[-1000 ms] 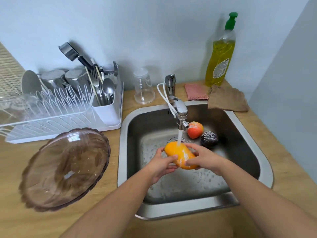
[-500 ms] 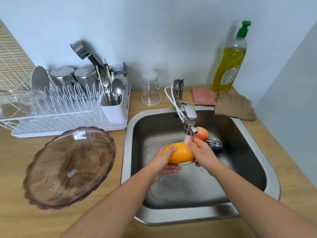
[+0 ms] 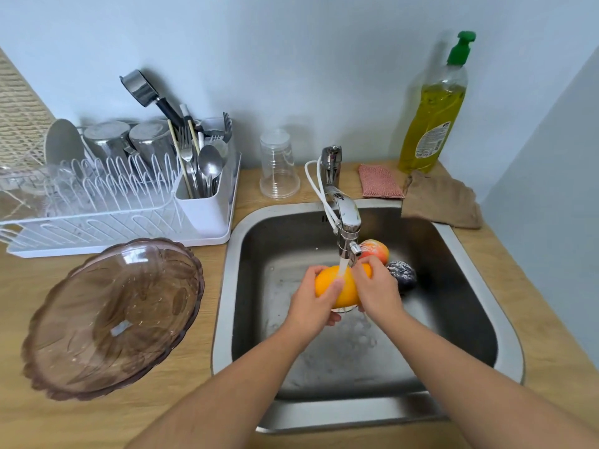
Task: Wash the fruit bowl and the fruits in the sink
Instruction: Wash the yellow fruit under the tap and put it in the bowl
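Note:
Over the steel sink (image 3: 223, 286) both my hands hold an orange fruit (image 3: 327, 281) under the running tap (image 3: 346, 228). My left hand (image 3: 312, 303) grips its left end, thumb on top. My right hand (image 3: 377, 291) curls round its right side. Water streams onto the fruit between them. A red-orange fruit (image 3: 376, 249) and a dark purple fruit (image 3: 403, 275) lie on the sink floor behind my right hand. The brown transparent fruit bowl (image 3: 113, 319) lies upside down on the wooden counter left of the sink.
A white dish rack (image 3: 113, 202) with cups and cutlery stands at the back left. A clear plastic cup (image 3: 278, 170) sits behind the sink. A pink sponge (image 3: 381, 182), a brown cloth (image 3: 444, 202) and a dish soap bottle (image 3: 434, 115) are at the back right.
Both hands have lifted the orange fruit closer to the tap's spout and turned it level; the right hand has slid over its right end. My view has shifted slightly.

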